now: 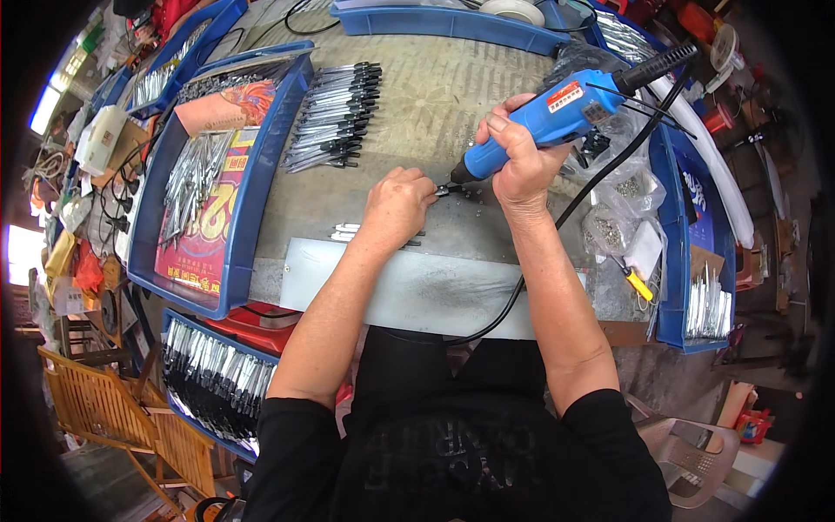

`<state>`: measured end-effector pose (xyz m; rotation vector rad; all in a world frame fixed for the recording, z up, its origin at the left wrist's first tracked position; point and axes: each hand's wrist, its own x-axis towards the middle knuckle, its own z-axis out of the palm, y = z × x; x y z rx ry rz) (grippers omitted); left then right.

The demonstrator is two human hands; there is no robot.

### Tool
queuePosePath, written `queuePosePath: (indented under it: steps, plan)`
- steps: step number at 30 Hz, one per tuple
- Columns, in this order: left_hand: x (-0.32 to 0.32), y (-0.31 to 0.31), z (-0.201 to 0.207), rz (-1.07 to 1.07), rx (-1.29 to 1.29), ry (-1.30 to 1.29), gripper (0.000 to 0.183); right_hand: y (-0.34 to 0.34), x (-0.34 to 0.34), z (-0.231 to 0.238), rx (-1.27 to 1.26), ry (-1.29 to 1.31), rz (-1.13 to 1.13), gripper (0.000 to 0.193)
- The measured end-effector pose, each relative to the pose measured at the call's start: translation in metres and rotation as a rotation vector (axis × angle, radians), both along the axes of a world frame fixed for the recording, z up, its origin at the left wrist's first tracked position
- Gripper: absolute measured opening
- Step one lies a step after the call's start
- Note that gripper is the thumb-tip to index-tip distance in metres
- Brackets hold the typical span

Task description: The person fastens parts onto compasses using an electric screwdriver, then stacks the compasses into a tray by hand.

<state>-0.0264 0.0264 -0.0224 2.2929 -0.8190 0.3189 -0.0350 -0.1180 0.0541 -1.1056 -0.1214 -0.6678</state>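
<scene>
My right hand (522, 157) is wrapped round a blue electric screwdriver (546, 115), which is tilted with its black nose pointing down to the left. Close to that nose, my left hand (400, 204) pinches a small black-ended piece (448, 189) low over the table; most of it is hidden by the fingers. The nose appears to meet the piece. By my left wrist lie a few white-and-dark pen parts (345, 231), partly covered. Farther off to the left, several silver-and-black pens (335, 117) lie in a stacked row.
A blue tray (239, 222) on the left holds loose metal rods. Another blue tray (452, 23) stands at the back, and one (674, 261) on the right. Plastic bags of small parts (613, 228) and a yellow-handled tool (639, 284) sit right. The screwdriver's black cable (570, 213) crosses my right forearm.
</scene>
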Motion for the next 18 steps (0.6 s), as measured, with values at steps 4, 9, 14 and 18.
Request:
queuePosePath:
  steps: [4, 9, 14, 18]
  plan:
    - [-0.0003, -0.0002, -0.0008, 0.014, 0.019, 0.017, 0.009, 0.0074, 0.0009, 0.0016, -0.064, 0.035, -0.003, 0.025]
    - [0.0, 0.0002, -0.0017, 0.016, 0.028, 0.021, 0.009, 0.0089, 0.0025, 0.001, -0.086, 0.049, -0.011, 0.024]
    - [-0.0001, -0.0007, -0.0009, 0.01, 0.041, 0.009, 0.008, 0.0085, 0.0028, 0.0003, -0.085, 0.056, -0.024, 0.024]
    - [-0.0005, 0.0001, -0.0009, 0.013, 0.038, 0.011, 0.008, 0.0102, 0.0022, 0.0022, -0.087, 0.066, -0.026, 0.024]
